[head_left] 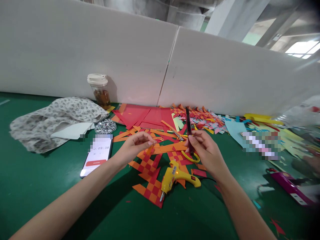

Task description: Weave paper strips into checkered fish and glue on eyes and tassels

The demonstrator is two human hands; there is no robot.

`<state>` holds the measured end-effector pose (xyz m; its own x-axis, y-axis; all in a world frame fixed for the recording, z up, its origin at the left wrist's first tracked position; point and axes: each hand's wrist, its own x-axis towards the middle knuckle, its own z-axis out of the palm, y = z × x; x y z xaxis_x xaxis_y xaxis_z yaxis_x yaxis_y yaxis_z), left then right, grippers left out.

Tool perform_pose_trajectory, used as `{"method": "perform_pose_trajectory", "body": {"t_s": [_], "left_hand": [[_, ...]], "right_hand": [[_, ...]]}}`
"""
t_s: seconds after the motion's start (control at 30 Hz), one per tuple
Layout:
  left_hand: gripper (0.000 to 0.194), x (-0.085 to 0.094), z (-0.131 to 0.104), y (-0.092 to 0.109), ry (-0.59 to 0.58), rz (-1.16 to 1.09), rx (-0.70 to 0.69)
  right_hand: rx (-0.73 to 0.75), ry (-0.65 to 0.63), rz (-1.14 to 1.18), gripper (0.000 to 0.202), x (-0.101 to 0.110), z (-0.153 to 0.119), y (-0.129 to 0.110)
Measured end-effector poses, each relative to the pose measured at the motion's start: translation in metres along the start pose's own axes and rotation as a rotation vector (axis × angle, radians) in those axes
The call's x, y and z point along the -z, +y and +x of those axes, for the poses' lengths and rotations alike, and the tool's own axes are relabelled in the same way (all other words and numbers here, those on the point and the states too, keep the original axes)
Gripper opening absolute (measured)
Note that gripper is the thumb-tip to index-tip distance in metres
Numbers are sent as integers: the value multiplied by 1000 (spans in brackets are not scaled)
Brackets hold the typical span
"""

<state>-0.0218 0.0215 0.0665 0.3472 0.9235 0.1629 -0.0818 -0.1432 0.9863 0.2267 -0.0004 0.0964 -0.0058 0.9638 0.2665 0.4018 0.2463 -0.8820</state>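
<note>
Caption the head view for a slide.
A green worktable with checkered paper and a yellow glue gun, the right hand holding a slim dark tool.

on the green table (pixel 30 200), at the left side, there was 1 crumpled patterned cloth (pixel 72 108) in grey and white, with a white sheet (pixel 72 131) lying on it. behind its right end stood 1 clear cup (pixel 101 95) with a white lid (pixel 97 79), holding something brown. just beside the cloth was a round, glittering silver thing (pixel 105 126), and nearer lay a lit phone (pixel 98 155), its screen partly blurred. 2 white panels (pixel 125 53) rose at the back. at the right were a light blue sheet (pixel 235 130), clear plastic (pixel 301 111) and a purple box (pixel 287 184). above the panels showed a bright window (pixel 302 48).
</note>
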Motion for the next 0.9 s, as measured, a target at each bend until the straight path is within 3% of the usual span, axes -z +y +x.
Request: {"method": "perform_pose_trajectory", "body": {"t_s": [0.27, 0.57, 0.73, 0.9], "left_hand": [[17, 2, 1, -4, 42, 87, 70], [27, 7, 4, -3, 12, 147, 73], [38, 6, 2, 3, -77, 196, 115], [37, 1, 1, 9, -105, 288, 98]], "right_hand": [[16, -5, 93, 24, -22, -8, 14], [159, 43, -184, 23, -14, -17, 17], [217, -29, -287, 19, -13, -17, 19], [255, -57, -396, 18, -15, -20, 19]]}}
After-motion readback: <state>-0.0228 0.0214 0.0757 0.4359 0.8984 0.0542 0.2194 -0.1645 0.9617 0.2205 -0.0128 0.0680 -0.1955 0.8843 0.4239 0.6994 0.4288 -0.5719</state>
